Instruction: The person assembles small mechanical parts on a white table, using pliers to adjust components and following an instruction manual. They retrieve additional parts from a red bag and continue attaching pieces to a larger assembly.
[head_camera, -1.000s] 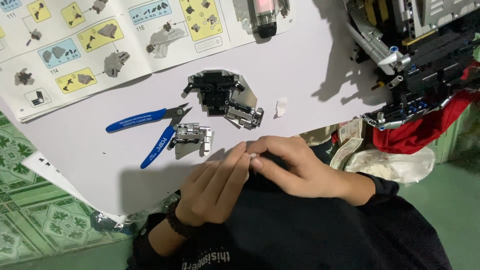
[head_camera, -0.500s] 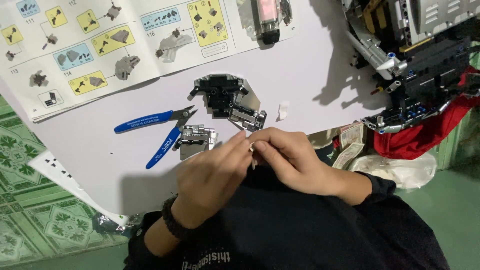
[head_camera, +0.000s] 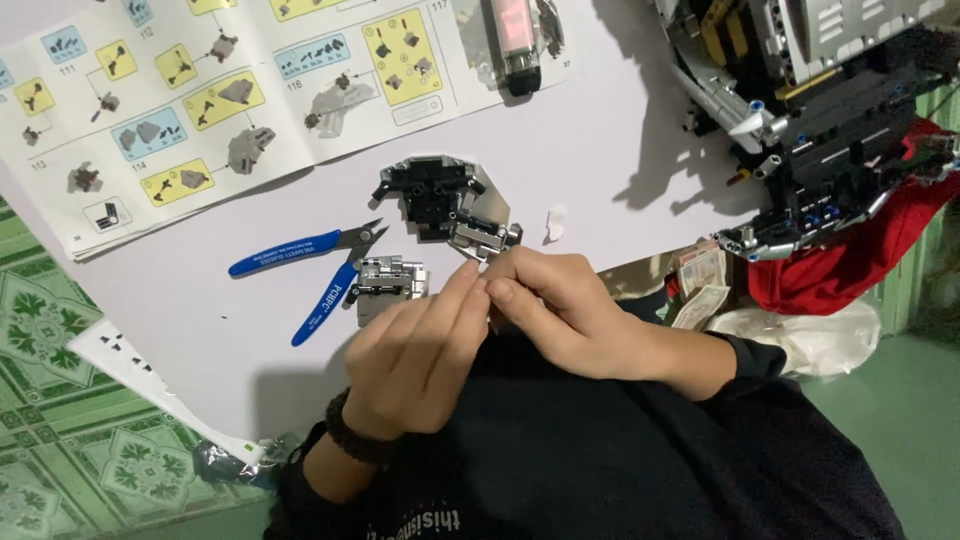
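Note:
My left hand (head_camera: 415, 355) and my right hand (head_camera: 555, 305) meet fingertip to fingertip at the near edge of the white table (head_camera: 600, 160). Something very small is pinched between them; it is hidden by the fingers. Just beyond the fingertips lies a black and silver brick assembly (head_camera: 445, 200). A smaller silver brick block (head_camera: 388, 283) sits left of my left fingers. Blue-handled cutters (head_camera: 305, 270) lie further left, jaws toward the block.
An open instruction booklet (head_camera: 200, 110) covers the table's far left. A large black and grey brick model (head_camera: 830, 110) stands at the right over red cloth (head_camera: 850, 260). A small white scrap (head_camera: 556, 224) lies near the assembly. Green patterned floor (head_camera: 50, 400) shows at left.
Both hands have lifted slightly from my lap toward the table edge, fingertips now pinched together near the black and silver assembly. The view has shifted a little.

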